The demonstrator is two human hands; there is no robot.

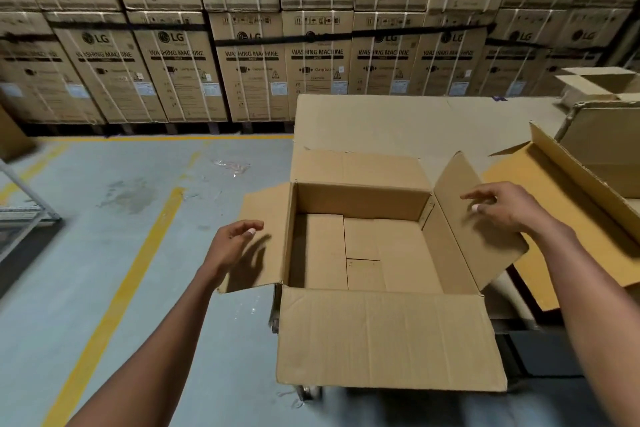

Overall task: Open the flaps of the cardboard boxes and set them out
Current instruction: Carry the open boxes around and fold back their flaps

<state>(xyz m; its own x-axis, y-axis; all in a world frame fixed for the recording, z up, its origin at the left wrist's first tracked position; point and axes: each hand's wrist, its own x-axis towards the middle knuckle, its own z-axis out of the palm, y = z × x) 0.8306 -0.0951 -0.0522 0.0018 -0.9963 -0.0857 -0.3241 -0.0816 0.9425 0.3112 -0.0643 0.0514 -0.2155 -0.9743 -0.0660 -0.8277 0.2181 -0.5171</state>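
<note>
A brown cardboard box (363, 201) stands open and empty in front of me, all its top flaps folded outward. My left hand (232, 243) hovers just over the left flap (266, 215), fingers loosely curled, holding nothing. My right hand (502, 208) hovers above the right flap (460, 204), which still tilts upward; its fingers are spread and relaxed, and contact with the flap cannot be told. The near flap (384, 340) hangs toward me.
A cardboard-covered surface (398, 121) carries the box. More open boxes (595, 163) stand at the right. A wall of stacked washing machine cartons (249, 62) fills the back. Grey floor with yellow lines (114, 291) lies to the left, a metal frame (27, 198) at far left.
</note>
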